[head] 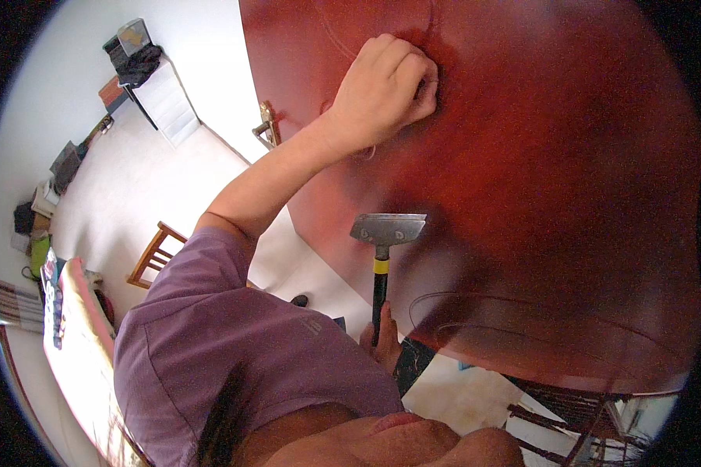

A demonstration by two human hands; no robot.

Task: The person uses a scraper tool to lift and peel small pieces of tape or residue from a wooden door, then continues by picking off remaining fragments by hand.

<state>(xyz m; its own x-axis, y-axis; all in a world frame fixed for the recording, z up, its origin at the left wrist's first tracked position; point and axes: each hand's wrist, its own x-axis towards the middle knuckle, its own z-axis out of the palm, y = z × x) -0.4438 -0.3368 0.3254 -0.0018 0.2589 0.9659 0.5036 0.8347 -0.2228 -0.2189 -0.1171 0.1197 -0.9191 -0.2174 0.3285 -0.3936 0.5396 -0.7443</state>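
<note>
My left hand (pixel 388 84) reaches up to a glossy red door panel (pixel 502 134), its fingers curled and its knuckles at the surface. The inside of that fist is hidden, so I cannot tell whether it holds anything. A darker patch of red surrounds the hand. Lower down, my right hand (pixel 387 341) grips a scraper (pixel 388 229) by its black handle with a yellow band. The scraper's wide metal head points upward, in front of the panel; whether it touches is unclear. My chest hides the right forearm.
A metal lever handle (pixel 266 127) sits at the panel's left edge. Beyond are pale floor (pixel 117 169), a wooden chair (pixel 158 254) and a white cabinet (pixel 166 96) with dark items on top. Dark red bars (pixel 555 420) stand below the panel at the lower right.
</note>
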